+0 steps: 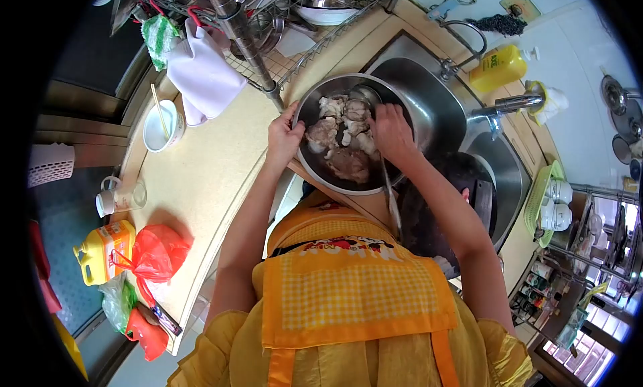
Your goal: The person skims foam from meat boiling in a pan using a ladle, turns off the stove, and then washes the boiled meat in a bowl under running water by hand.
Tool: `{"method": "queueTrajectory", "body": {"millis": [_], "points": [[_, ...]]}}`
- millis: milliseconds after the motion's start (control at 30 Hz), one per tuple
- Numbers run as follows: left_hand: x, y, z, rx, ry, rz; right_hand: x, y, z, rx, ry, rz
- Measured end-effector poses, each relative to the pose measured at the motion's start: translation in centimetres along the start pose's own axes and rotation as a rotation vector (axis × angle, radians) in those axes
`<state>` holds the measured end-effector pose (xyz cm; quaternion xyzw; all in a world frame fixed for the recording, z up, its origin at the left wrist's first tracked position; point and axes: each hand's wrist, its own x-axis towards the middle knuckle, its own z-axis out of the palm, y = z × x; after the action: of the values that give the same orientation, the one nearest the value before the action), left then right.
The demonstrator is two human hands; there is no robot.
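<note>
A round stainless steel basin (306, 158) stands in front of me at the counter and sink edge, holding several large pieces of pale, brownish meat (348, 165). My left hand (285, 136) is closed on the basin's left rim, thumb toward the inside. A metal ladle (390, 199) lies across the basin, its round bowl at the far side and its long handle slanting over the near right rim. My right hand (394, 132) reaches into the basin's right side, fingers curled around the ladle near the meat. Its fingertips are partly hidden.
Right of the basin is a double steel sink (429, 96) with a faucet (512, 104) and a dark round board (429, 219). A white bowl with chopsticks (163, 126), red plastic bag (159, 253) and yellow jug (107, 253) stand left. A wire rack (268, 86) rises behind.
</note>
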<state>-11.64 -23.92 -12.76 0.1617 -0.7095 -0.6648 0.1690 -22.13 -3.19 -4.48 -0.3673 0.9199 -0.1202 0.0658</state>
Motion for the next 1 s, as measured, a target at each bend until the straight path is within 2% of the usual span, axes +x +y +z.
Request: {"method": "queueTrajectory", "body": {"millis": [67,133,200,233,333,433,533,633,733,767,867,967,1000], "points": [[-0.1,0.0,0.0,-0.045,0.001,-0.012,1.4,0.7,2.2,0.312,0.019,-0.148],[-0.1,0.2,-0.1,-0.011,-0.009,-0.020,2.1,0.9,5.6,0.326,0.035,-0.157],[0.0,0.3,-0.1,0.000,-0.012,-0.017,2.7,0.6,8.3,0.037,0.051,-0.029],[0.1,0.0,0.0,-0.005,-0.007,-0.013,2.4,0.3,7.4,0.070,-0.040,-0.064],[0.0,-0.2,-0.1,0.024,0.010,0.007,0.7,0.5,4.7,0.491,-0.050,-0.302],[-0.1,-0.3,0.0,0.037,0.008,0.006,-0.3,0.1,-0.1,0.211,-0.224,-0.295],[0.0,0.0,-0.1,0.018,0.012,-0.013,-0.4,2.5,0.7,0.140,0.078,0.001],[0.1,0.1,0.0,0.058,0.011,0.024,0.2,4.2,2.0,0.084,-0.232,0.167],[-0.1,0.1,0.1,0.025,0.022,0.004,-0.1,2.1,3.2,0.260,-0.216,0.227],[-0.1,0.2,0.1,-0.003,0.027,-0.016,-0.9,2.5,4.7,0.192,-0.019,0.035],[0.2,0.2,0.3,0.025,0.067,-0.007,-2.3,3.8,5.4,0.339,0.121,0.057],[0.5,2.4,1.2,-0.029,0.020,0.033,-1.2,4.8,4.4,0.434,-0.316,0.356],[0.6,2.8,1.5,-0.037,0.014,-0.001,-1.5,5.3,5.5,0.503,-0.234,0.354]]}}
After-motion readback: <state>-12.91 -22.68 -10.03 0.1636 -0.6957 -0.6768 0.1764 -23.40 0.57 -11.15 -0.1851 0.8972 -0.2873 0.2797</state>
